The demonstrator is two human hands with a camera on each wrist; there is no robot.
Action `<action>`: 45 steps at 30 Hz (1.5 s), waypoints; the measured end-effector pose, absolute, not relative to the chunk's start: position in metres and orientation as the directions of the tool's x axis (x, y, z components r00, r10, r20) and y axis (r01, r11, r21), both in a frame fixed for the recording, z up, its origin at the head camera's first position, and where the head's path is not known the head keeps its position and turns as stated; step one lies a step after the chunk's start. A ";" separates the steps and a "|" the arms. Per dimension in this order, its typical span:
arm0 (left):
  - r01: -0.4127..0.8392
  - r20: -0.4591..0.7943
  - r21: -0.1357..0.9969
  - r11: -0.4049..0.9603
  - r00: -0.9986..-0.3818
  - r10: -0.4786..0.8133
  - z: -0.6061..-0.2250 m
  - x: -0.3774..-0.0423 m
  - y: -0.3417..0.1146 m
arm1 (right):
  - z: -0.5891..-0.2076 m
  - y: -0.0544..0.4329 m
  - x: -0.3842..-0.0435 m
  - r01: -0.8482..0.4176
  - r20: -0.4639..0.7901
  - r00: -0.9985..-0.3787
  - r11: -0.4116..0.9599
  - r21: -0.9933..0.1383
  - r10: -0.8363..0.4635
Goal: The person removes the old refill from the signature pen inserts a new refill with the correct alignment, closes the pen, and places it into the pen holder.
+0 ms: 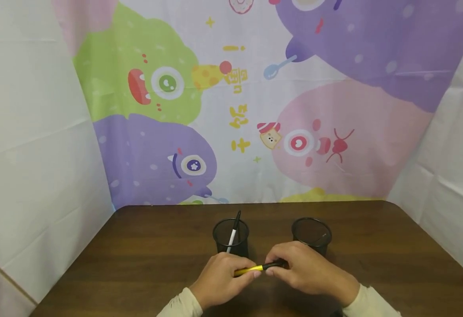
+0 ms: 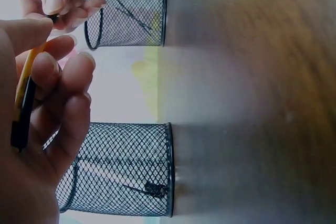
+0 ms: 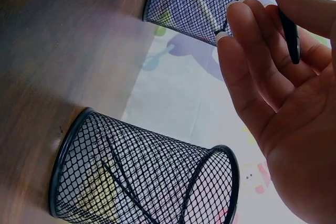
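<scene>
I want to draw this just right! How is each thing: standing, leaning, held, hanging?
Left hand: gripping the yellow-and-black pen
Right hand: pinching the pen's black end
Yellow-and-black pen: held between both hands; fingers hide whether it's fully capped
Left mesh cup: upright, holding a pen
White-and-black pen: leaning inside that cup, black end above the rim
Right mesh cup: upright; contents unclear
Picture cloth: hanging, lightly creased

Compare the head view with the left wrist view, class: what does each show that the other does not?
Only the head view shows cream fabric sleeves and a printed green monster. Only the left wrist view shows the black end of the slim yellow pen inside the left hand. Both show that hand, the right hand, the pen and two round black mesh cups.
</scene>
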State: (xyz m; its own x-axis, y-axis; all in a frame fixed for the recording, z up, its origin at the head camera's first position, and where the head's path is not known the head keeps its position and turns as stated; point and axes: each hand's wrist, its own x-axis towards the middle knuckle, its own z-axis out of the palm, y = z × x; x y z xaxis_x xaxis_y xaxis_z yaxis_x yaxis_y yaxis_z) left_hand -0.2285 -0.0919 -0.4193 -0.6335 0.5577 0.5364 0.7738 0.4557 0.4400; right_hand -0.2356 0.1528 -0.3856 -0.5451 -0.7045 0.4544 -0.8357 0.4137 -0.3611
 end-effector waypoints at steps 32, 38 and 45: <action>0.803 0.541 0.427 0.415 -0.595 0.595 -0.422 -0.231 -0.098 | -0.388 0.148 -0.241 -0.819 0.424 -0.566 0.419 -0.392 -0.707; 0.810 0.546 0.398 0.430 -0.586 0.598 -0.422 -0.231 -0.095 | -0.386 0.152 -0.240 -0.793 0.389 -0.603 0.470 -0.387 -0.696; 0.801 0.535 0.398 0.446 -0.598 0.596 -0.422 -0.232 -0.093 | -0.386 0.155 -0.241 -0.788 0.339 -0.601 0.467 -0.400 -0.724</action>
State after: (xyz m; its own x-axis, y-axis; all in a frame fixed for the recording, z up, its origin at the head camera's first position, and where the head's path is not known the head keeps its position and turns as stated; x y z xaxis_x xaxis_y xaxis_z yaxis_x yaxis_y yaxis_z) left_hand -0.2324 -0.0933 -0.4224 -0.5982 0.5964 0.5352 0.8014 0.4462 0.3984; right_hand -0.2410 0.1548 -0.3860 -0.6012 -0.7237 0.3389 -0.7882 0.4674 -0.4003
